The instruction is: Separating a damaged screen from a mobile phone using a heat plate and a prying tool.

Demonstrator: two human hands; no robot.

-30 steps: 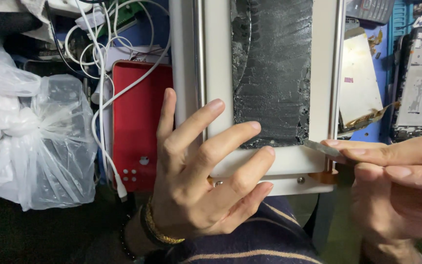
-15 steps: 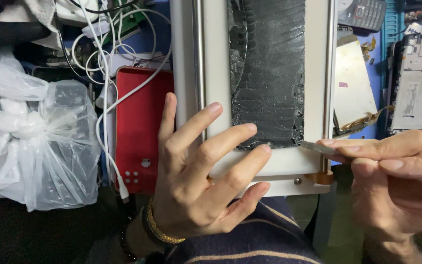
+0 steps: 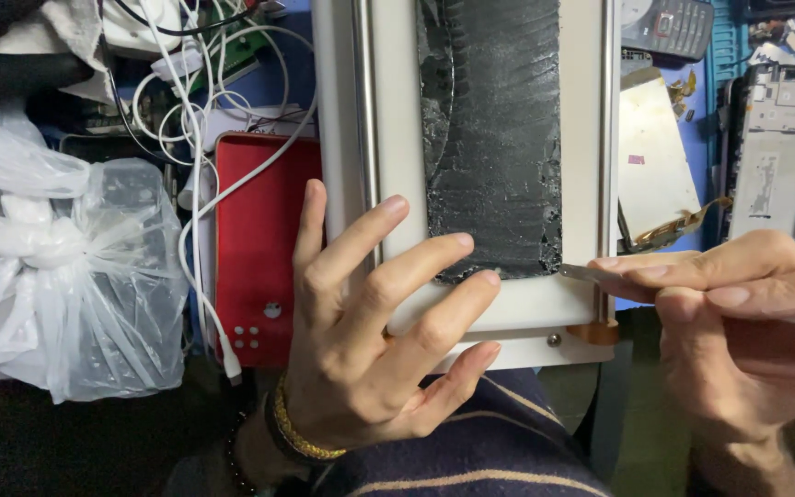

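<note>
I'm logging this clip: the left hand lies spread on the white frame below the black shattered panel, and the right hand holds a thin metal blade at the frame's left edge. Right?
Not quite. The head view shows the right hand holding the thin metal blade at the right edge of the white frame, not the left. The rest stands: the left hand lies spread on the frame below the black shattered panel.

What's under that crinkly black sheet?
The black sheet lies on a white frame, which shows around its edges. What the frame looks like directly beneath is covered. The left hand's fingers press its bottom edge.
</note>
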